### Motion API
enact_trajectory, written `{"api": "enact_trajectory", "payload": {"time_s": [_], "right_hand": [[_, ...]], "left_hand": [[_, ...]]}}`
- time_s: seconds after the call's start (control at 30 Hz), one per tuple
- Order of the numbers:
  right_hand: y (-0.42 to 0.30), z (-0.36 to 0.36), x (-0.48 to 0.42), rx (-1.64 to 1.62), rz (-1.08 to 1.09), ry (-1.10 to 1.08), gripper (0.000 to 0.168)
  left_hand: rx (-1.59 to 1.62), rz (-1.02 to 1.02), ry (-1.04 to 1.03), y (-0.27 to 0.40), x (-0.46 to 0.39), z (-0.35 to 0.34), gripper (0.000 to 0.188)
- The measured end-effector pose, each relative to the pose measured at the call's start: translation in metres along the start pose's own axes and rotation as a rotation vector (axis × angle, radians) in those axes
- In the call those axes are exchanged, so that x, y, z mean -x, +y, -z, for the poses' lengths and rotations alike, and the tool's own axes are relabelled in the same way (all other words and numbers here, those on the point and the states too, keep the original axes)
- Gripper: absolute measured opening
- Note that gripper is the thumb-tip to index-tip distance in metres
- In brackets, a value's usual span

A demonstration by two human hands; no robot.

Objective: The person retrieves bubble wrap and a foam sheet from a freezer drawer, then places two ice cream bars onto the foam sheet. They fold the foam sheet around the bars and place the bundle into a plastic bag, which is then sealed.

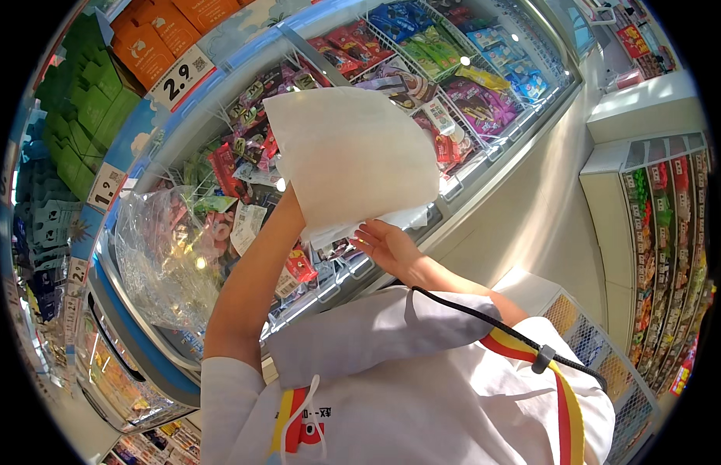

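Note:
A blank, pale sheet (360, 157), paper by its look, is held up over an open chest freezer. My left forearm reaches up behind it, so my left hand is hidden by the sheet. Just below the sheet's lower edge is my right hand (386, 244), palm partly up with fingers slightly spread; whether its fingertips touch the sheets is unclear. More thin white sheets (410, 218) show under the large one. Wrapped ice creams (227, 168) in red, dark and green packs lie in wire baskets below.
A clear plastic bag (157, 256) lies at the freezer's left end. Price cards (183, 78) and boxed goods (93, 110) line the far side. The freezer's metal rim (500, 148) runs along the near side. Shelves of small packs (666, 250) stand at right.

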State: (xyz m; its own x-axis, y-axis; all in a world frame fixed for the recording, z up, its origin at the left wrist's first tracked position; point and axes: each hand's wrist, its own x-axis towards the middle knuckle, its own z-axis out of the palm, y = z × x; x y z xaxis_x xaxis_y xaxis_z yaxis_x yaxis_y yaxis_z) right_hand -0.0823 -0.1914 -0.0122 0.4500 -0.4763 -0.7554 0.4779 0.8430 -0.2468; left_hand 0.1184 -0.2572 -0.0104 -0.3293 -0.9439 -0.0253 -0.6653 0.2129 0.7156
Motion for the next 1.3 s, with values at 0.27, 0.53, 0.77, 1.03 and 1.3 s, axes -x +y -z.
{"api": "enact_trajectory", "payload": {"time_s": [0.27, 0.53, 0.77, 1.03, 1.3], "right_hand": [[0.000, -0.015, 0.006, -0.045, 0.012, 0.075, 0.031], [0.010, -0.017, -0.001, -0.179, 0.130, 0.009, 0.031], [0.006, -0.019, -0.009, -0.062, 0.193, -0.009, 0.033], [-0.003, -0.031, 0.001, -0.027, 0.185, -0.020, 0.031], [-0.020, -0.047, 0.021, 0.002, 0.290, -0.005, 0.030]], "left_hand": [[-0.009, -0.029, -0.018, -0.003, 0.004, 0.003, 0.039], [-0.056, -0.009, 0.012, 0.014, 0.016, 0.008, 0.039], [-0.403, -0.094, 0.092, 0.028, 0.022, -0.001, 0.039], [-0.263, -0.109, 0.093, 0.014, 0.013, -0.010, 0.041], [0.035, -0.032, 0.005, -0.018, -0.017, 0.039, 0.039]]}}
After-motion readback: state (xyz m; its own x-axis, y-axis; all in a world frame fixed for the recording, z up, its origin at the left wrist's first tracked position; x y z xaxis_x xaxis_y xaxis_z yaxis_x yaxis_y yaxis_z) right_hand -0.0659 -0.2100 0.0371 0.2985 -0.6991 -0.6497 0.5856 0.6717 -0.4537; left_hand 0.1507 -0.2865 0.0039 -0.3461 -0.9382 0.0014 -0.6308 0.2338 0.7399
